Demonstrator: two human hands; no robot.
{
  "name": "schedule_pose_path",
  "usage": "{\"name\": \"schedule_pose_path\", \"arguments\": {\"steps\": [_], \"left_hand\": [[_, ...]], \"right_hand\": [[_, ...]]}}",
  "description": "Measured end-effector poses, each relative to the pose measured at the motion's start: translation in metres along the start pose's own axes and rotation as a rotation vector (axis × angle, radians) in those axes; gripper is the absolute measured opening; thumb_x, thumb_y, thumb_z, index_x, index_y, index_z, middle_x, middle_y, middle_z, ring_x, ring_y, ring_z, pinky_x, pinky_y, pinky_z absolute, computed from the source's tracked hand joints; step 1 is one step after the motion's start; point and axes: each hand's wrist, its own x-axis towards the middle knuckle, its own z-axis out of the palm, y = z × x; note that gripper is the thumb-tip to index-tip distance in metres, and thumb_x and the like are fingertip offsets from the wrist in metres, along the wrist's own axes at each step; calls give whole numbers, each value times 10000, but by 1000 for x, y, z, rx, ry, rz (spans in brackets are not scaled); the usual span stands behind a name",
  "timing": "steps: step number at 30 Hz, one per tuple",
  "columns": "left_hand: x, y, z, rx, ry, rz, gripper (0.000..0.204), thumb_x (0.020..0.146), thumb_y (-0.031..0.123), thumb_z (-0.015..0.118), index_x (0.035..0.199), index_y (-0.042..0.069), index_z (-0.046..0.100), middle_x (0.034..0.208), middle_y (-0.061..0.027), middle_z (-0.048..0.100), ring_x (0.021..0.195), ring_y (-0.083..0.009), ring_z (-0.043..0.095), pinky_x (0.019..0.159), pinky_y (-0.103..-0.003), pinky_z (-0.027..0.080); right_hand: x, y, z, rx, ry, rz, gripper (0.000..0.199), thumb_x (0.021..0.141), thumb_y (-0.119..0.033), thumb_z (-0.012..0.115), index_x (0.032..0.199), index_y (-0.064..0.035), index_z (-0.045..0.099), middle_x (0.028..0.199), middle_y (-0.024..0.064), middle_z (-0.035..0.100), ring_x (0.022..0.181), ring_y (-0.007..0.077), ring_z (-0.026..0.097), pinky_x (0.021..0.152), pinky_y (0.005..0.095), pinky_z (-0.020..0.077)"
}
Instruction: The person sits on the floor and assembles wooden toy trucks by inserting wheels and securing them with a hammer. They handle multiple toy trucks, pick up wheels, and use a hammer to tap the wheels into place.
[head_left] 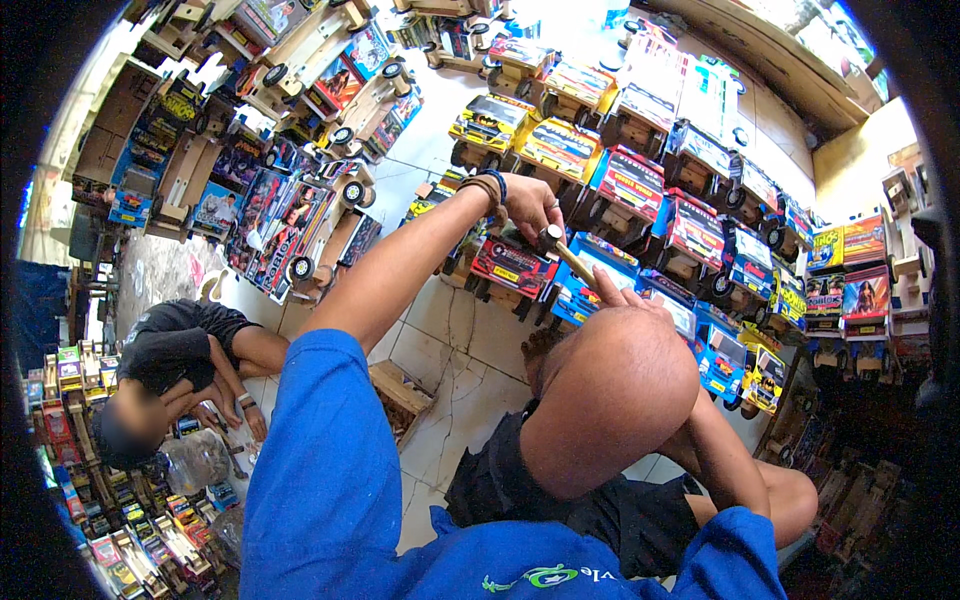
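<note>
Head view: left hand (528, 205) clamped on the head end of a hammer (562, 250), held over a red-topped wooden toy truck (512, 265) on the tiled floor (455, 340). Right hand (622, 296) just beside the hammer's wooden handle, index finger extended; its grip cannot be told. Further toy trucks (690, 190) stand in rows beyond the hammer.

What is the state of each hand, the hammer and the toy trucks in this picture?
left hand: raised, closed around the hammer's head end.
right hand: mostly hidden behind the knee, fingers on the hammer handle.
hammer: held in the air above a toy truck.
red and black toy truck: standing on the tiled floor.
open wooden box: lying on the floor.
</note>
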Motion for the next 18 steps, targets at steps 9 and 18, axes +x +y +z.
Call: {"name": "schedule_pose_path", "arguments": {"steps": [9, 18], "left_hand": [[-4, 5, 1, 10, -6, 3, 245, 852, 235, 753, 1080, 154, 785, 896, 47, 729, 737, -58, 585, 652, -241, 493], [-4, 6, 1, -10, -13, -10, 252, 855, 293, 785, 1057, 142, 788, 872, 48, 729, 737, -56, 602, 639, -232, 483]], "right_hand": [[5, -9, -12, -3, -39, 20, 666, 959, -334, 545, 1561, -177, 307, 949, 128, 608, 782, 299, 624, 710, 486, 410], [16, -17, -33, 140, -483, 199, 812, 920, -382, 580, 1591, -137, 195, 1338, 265, 562, 1263, 439, 523, 1107, 555, 311]]}}
